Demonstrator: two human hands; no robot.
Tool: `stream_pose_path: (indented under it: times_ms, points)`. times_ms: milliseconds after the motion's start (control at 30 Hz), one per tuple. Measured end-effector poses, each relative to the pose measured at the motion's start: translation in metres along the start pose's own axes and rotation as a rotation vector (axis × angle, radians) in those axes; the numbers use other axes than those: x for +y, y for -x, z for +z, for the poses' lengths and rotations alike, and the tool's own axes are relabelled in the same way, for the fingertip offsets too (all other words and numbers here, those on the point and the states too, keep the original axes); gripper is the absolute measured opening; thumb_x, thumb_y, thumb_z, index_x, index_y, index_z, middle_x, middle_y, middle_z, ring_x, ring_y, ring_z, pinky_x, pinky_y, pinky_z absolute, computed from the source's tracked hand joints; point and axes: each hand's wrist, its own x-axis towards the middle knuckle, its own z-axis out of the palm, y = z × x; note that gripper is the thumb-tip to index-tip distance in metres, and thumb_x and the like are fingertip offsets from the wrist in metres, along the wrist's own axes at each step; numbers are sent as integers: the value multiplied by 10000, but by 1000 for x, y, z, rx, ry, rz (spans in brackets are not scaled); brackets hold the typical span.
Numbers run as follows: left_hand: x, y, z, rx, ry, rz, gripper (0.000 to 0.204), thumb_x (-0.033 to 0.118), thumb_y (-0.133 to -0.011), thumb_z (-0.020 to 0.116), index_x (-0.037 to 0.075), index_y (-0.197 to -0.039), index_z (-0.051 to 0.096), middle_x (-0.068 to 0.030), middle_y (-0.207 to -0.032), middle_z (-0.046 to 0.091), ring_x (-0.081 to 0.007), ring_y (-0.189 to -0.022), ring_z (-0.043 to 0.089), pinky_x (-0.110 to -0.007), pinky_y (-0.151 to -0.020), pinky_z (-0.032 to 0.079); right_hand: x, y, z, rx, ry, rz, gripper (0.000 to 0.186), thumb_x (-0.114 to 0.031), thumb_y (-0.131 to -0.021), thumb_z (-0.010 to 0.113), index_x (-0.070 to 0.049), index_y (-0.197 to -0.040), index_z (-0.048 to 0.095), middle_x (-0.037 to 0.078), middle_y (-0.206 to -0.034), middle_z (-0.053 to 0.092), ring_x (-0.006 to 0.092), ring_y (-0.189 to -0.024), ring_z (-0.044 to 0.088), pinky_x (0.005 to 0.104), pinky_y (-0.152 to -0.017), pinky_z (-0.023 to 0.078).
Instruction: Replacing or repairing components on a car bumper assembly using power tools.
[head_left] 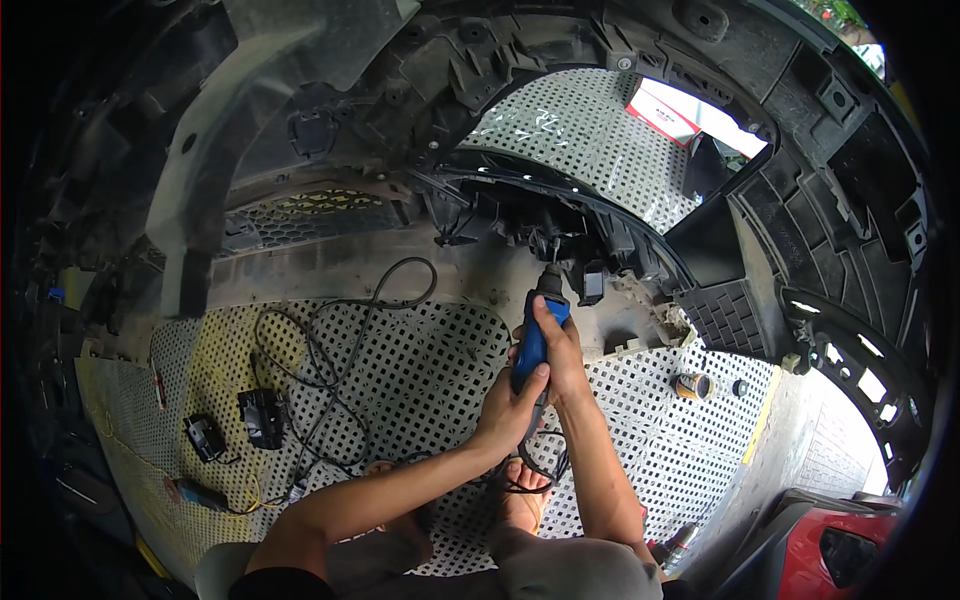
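Blue and black, a power tool (530,352) stands nearly in line with the view at the middle of the scene, its nose pointing to the far side, into the underside of a big black plastic car bumper (285,105). Both hands have hold of it. The right hand (562,352) is closed around its far half, thumb laid along the top near the nose; the left hand (507,408) is wrapped around its near end, thumb pressed on the body. At the nose, a dark bracket (593,284) sits just to the right; whether the tip touches the plastic cannot be told.

A black cord (543,470) curls below the tool, near a bare foot (520,497). Another stretch of cable (365,310) loops over the pale perforated mat (430,350) on the left. Farther left lie two small black parts (262,418) side by side, well apart from the hands, and nearer, a dark handheld device (200,495) beside a yellow wire (255,495). On the right, a small tin (692,386) lies beside a black cap (740,387). Far right, a white and red box (662,112) shows through the bumper's opening.
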Motion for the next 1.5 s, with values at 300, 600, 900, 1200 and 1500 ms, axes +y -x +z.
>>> stream_pose_path:
  times_ms: [300, 600, 900, 1200, 1500]
  points:
    - [0, 1, -2, -22, 26, -2, 524, 532, -1036, 593, 28, -1165, 524, -27, -781, 592, -104, -567, 601, -251, -489, 487, -1, 1, 3, -12, 12, 4, 616, -493, -950, 742, -26, -1240, 465, 136, -866, 655, 221, -605, 669, 339, -532, 568]
    - [9, 2, -1, 13, 28, -1, 570, 548, -1015, 622, -7, -1129, 558, -12, -742, 573, -95, -540, 582, -250, -484, 481, -2, 1, 4, 10, -18, 12, 597, -494, -961, 728, -23, -1228, 478, 135, -866, 655, 227, -588, 663, 341, -526, 567]
    - [18, 6, 2, 26, 5, -32, 557, 546, -1011, 629, 0, -1091, 553, -20, -715, 573, -111, -528, 589, -267, -464, 476, -7, 3, 6, 3, -34, 21, 553, -504, -964, 714, -36, -1155, 490, 125, -824, 650, 224, -577, 667, 341, -500, 575]
    - [23, 7, 1, -19, 38, -69, 550, 556, -1009, 628, 27, -1122, 528, -24, -740, 581, -116, -531, 591, -266, -452, 474, -11, 3, 6, 13, -35, 47, 552, -525, -968, 702, -26, -1107, 510, 124, -810, 652, 229, -573, 673, 346, -495, 577]
    - [25, 9, 2, 1, 24, -45, 562, 554, -1008, 627, 0, -1073, 559, -24, -709, 575, -123, -517, 596, -269, -457, 482, -9, 5, 4, 5, -36, 43, 597, -560, -962, 694, -14, -1122, 513, 120, -849, 640, 228, -597, 676, 344, -508, 579]
